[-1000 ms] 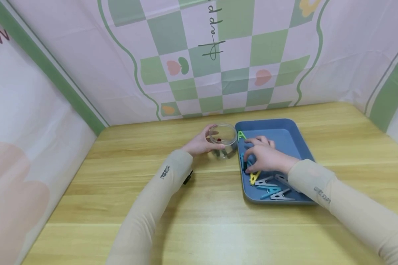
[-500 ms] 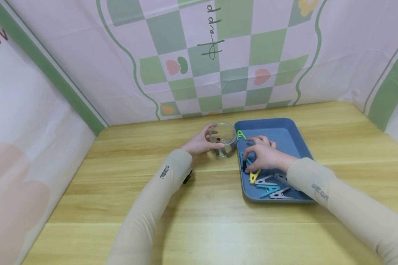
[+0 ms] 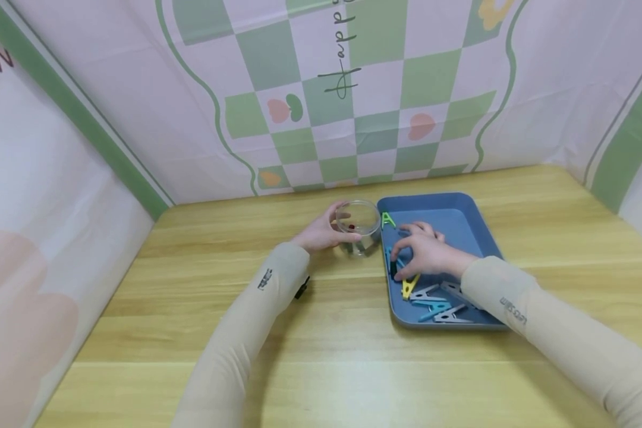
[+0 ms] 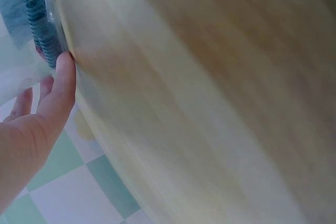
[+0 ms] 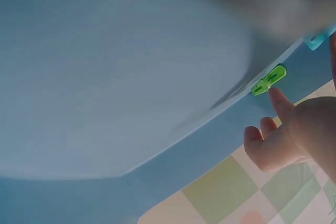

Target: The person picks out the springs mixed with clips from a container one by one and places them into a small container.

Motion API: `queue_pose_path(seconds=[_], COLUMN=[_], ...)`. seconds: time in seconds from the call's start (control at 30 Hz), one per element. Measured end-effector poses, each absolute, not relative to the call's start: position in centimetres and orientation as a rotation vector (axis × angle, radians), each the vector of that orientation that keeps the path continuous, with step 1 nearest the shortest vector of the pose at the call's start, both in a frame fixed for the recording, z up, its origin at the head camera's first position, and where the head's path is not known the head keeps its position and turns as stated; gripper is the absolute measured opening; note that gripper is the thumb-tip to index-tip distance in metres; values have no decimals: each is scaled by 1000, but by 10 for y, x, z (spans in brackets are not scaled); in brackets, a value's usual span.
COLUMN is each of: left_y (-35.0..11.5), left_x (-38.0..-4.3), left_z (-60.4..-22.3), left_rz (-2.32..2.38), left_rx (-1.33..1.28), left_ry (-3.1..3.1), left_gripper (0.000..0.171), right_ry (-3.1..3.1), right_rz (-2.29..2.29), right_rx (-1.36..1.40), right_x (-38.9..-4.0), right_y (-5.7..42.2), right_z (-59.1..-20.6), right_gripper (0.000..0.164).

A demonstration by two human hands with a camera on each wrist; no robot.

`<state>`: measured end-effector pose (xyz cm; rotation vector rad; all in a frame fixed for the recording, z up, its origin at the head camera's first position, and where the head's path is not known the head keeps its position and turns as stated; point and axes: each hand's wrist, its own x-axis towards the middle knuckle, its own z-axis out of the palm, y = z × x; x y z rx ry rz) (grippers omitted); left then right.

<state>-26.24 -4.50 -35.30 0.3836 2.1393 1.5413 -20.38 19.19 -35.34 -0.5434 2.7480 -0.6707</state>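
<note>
My left hand (image 3: 321, 230) grips a clear round container (image 3: 371, 235) standing on the table at the tray's left side. In the left wrist view, dark teal ridged pieces (image 4: 42, 24) show inside it, and a small red spot is visible in the head view. My right hand (image 3: 430, 252) reaches into the blue tray (image 3: 484, 223), thumb and index finger pinching a small black piece (image 3: 393, 270) by the left wall. Around this hand lie a light-blue clip (image 3: 389, 254), a yellow clip (image 3: 409, 288) and a bright green clip (image 5: 269, 80). The pinch itself is out of sight in the right wrist view.
Grey clips (image 3: 452, 315) and a turquoise clip (image 3: 433, 309) lie at the tray's near end. A wooden table (image 3: 321, 356) carries everything. Behind it hangs a checked green-and-white cloth (image 3: 377, 142). A small black object (image 3: 302, 288) shows beside the left sleeve.
My right hand stays almost in place at the tray's left wall, around the black piece. My left hand keeps its hold on the container. The head view shifts very slightly.
</note>
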Motion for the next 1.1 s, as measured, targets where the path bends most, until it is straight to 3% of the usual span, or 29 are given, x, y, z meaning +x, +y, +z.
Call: queue_pose_path(seconds=[1.1], left_y=[-46], left_x=[-263], left_z=[-354], left_rz=[1561], left_rx=[391], left_ry=[2109], left_gripper=[85], right_ry=[2726], right_rz=[-752], right_rx=[-564], right_x=[-203], right_y=[196], right_z=[-353], right_gripper=[20])
